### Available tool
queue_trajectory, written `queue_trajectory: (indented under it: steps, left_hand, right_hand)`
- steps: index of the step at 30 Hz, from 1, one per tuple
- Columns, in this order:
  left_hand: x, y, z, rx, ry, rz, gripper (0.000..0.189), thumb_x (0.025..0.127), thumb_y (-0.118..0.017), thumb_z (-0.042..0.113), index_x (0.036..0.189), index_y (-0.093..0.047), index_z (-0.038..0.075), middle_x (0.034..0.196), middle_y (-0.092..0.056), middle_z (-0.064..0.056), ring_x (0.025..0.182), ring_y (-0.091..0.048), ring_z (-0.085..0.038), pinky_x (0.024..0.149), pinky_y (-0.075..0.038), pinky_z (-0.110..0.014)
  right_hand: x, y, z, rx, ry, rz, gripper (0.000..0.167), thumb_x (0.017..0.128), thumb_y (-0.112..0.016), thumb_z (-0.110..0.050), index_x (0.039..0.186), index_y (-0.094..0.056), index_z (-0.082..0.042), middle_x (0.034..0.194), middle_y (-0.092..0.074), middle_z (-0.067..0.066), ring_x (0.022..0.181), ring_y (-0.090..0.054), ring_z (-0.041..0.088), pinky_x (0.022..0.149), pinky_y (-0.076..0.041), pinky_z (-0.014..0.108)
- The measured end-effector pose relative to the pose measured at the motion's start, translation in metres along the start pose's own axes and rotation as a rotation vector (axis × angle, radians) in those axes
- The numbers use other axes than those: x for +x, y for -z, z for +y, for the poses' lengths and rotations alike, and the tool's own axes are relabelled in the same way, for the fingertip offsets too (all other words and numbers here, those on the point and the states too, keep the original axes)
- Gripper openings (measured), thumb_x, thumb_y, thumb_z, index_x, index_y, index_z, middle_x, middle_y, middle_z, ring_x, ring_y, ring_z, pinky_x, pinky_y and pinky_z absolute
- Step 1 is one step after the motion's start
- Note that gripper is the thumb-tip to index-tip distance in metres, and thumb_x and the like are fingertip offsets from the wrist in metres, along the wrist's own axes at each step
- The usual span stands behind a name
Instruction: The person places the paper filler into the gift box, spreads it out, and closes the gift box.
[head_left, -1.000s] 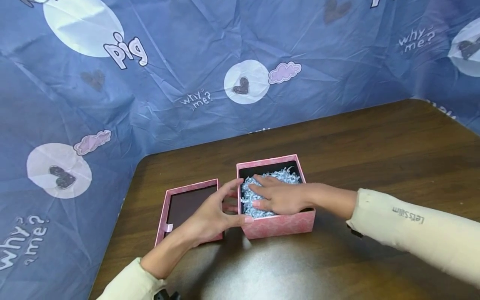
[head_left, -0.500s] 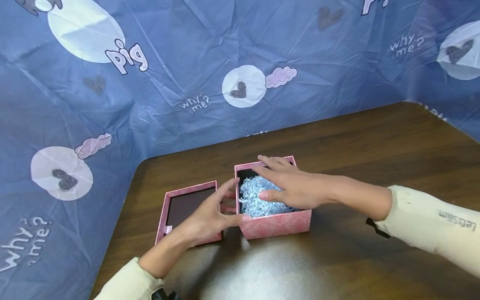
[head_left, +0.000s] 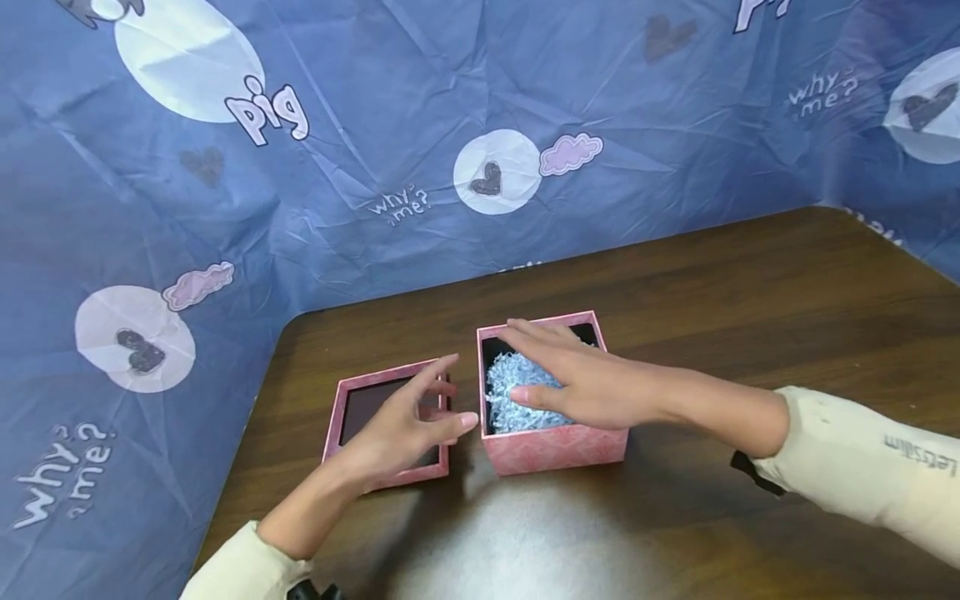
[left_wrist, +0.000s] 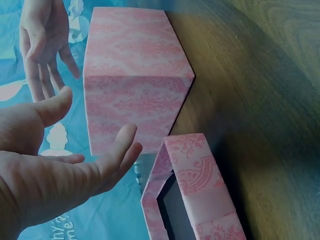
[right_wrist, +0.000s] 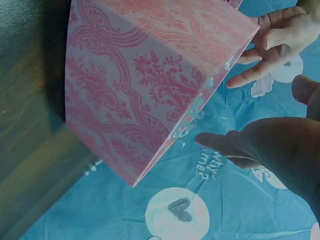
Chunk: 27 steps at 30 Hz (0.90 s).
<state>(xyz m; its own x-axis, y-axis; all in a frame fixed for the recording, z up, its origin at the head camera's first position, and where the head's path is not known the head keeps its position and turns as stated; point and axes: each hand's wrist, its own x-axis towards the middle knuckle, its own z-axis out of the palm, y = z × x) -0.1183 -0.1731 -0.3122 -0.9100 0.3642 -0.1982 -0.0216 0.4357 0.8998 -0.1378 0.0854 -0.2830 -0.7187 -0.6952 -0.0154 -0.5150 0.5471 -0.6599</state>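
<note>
A pink patterned box stands uncovered on the table, filled with light-blue shredded paper. Over its opening hovers my right hand, fingers extended, hiding part of the filling. In the right wrist view a few blue shreds show along the rim, apart from the fingertips. My left hand is off the box, held above the matching pink lid with its thumb and fingers spread. The lid lies left of the box with its dark inside facing up. Neither hand holds anything.
The brown wooden table extends to the right and toward the front. A blue printed cloth hangs behind the table and along its left side. A narrow strip of table separates lid and box.
My right hand has lifted out of the shredded paper, drawing back slightly to the right. My left hand has let go of the box's left side and moved left over the lid.
</note>
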Motion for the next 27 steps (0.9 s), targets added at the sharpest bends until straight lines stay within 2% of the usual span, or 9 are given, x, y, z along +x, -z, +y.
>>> queue_trajectory:
  steps: [6,12,16,20,27]
  left_hand:
    - [0.001,0.002,0.0,0.039,0.027,0.095,0.067,0.091,-0.068,0.018,0.149,-0.035,0.021,0.136,-0.048,-0.021,0.102,-0.064,-0.029,0.08,-0.056,-0.039]
    - [0.002,0.01,-0.003,0.084,0.035,0.199,0.057,0.094,-0.064,0.017,0.146,-0.041,0.013,0.132,-0.05,-0.024,0.106,-0.062,-0.034,0.077,-0.057,-0.038]
    - [0.001,0.017,-0.003,0.122,0.061,0.228,0.057,0.095,-0.063,0.022,0.146,-0.04,0.01,0.136,-0.047,-0.026,0.11,-0.06,-0.035,0.077,-0.057,-0.04]
    - [0.0,0.023,-0.003,0.162,0.091,0.251,0.058,0.095,-0.061,0.027,0.145,-0.04,0.008,0.138,-0.047,-0.025,0.109,-0.06,-0.036,0.079,-0.056,-0.041]
    - [-0.003,0.036,-0.004,0.355,0.116,0.314,0.056,0.097,-0.056,0.035,0.143,-0.043,0.006,0.13,-0.056,-0.021,0.121,-0.051,-0.036,0.098,-0.042,-0.051]
  right_hand:
    - [0.003,-0.005,-0.006,0.023,0.053,0.036,0.071,0.098,-0.053,-0.039,0.155,-0.016,-0.02,0.16,-0.013,0.005,0.147,-0.007,0.029,0.113,-0.015,0.06]
    - [0.004,-0.014,-0.019,0.049,0.073,0.028,0.069,0.099,-0.051,-0.04,0.155,-0.018,-0.016,0.161,-0.01,0.001,0.147,-0.006,0.023,0.116,-0.013,0.05]
    - [0.005,-0.018,-0.026,0.09,0.058,0.01,0.069,0.098,-0.05,-0.044,0.155,-0.018,-0.021,0.16,-0.008,-0.004,0.147,-0.004,0.016,0.116,-0.014,0.048]
    - [0.006,-0.022,-0.03,0.129,0.076,0.003,0.068,0.098,-0.049,-0.045,0.155,-0.018,-0.022,0.16,-0.01,-0.004,0.146,-0.005,0.014,0.116,-0.015,0.048]
    - [0.009,-0.032,-0.036,0.172,0.134,-0.03,0.07,0.098,-0.053,-0.042,0.155,-0.016,-0.026,0.158,-0.014,-0.009,0.144,-0.008,0.008,0.116,-0.016,0.044]
